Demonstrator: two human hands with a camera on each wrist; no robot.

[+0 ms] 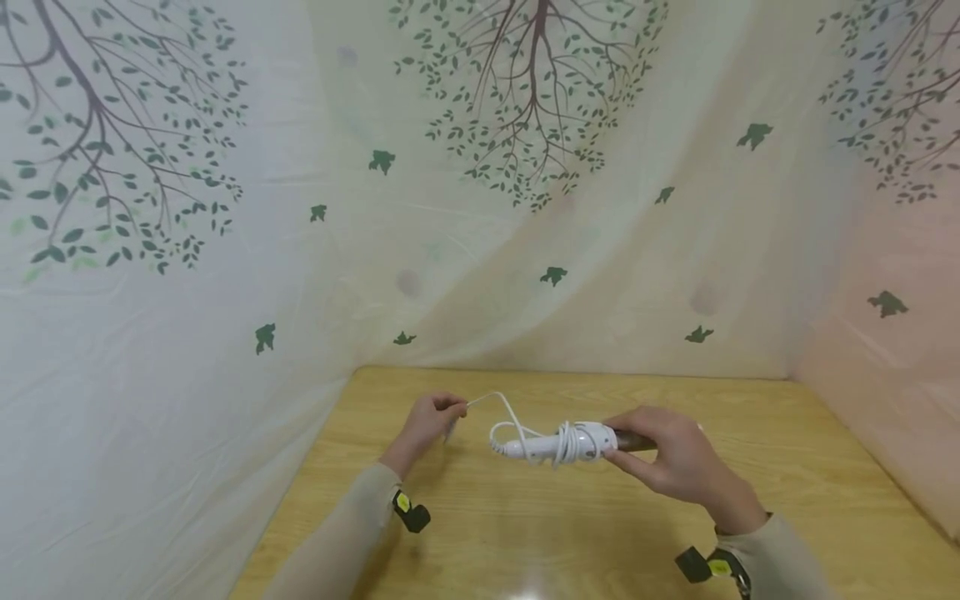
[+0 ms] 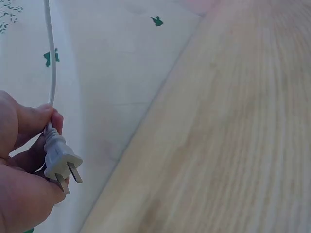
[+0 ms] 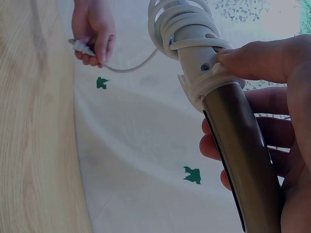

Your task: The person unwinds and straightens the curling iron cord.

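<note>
My right hand [image 1: 675, 454] grips a curling iron [image 1: 581, 442] above the table, its fingers around the brown barrel [image 3: 248, 150] and its thumb on the white part beside it. The iron's white handle points left, with several turns of white cord [image 3: 187, 22] wound around it. From the handle's end a loose length of cord [image 1: 504, 398] runs over to my left hand [image 1: 435, 421]. There my fingers pinch the cord close behind the white two-pin plug [image 2: 60, 158]. Both flat metal prongs [image 2: 74, 172] stick out free of the fingers in the left wrist view.
A wood-grain table [image 1: 525, 517] lies beneath both hands. Pale cloth [image 1: 465, 317] printed with trees and green birds hangs behind it and at both sides. Each wrist carries a dark strap with a small camera, such as the left one [image 1: 411, 511].
</note>
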